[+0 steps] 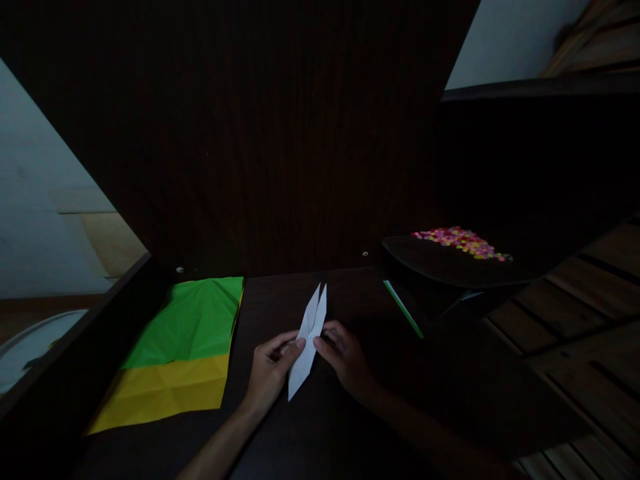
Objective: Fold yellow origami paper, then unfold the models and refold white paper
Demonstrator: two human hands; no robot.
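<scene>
Far left: a pale round rim of some object (30, 343) shows beyond the edge of the dark wooden table (350, 427); what it is cannot be told in the dim light.
Paper stack: a flat green sheet of creased paper (193, 320) lies on the table's left part, over a yellow sheet of paper (165, 390) whose lower band shows beneath it.
Left hand: the left hand (270, 370) rests on the table just right of the yellow sheet, its fingers curled, thumb and forefinger pinching the left edge of the folded paper near its middle.
Folded paper: a narrow white folded paper piece (309, 343), long and pointed, with two tips side by side at its far end and one point at its near end, stands between the two hands at the table's middle, tilted slightly to the right at the top.
Right hand: the right hand (345, 357) meets it from the other side, fingertips pinching the right edge of the white piece, the other fingers loosely bent.
Right of the hands: a thin green-edged strip (403, 308) lies slanted on the table, well apart from the hands.
Far right: a dark shallow tray (450, 263) holds a patch of small pink and yellow pieces (460, 241), above wooden slats (590, 313).
</scene>
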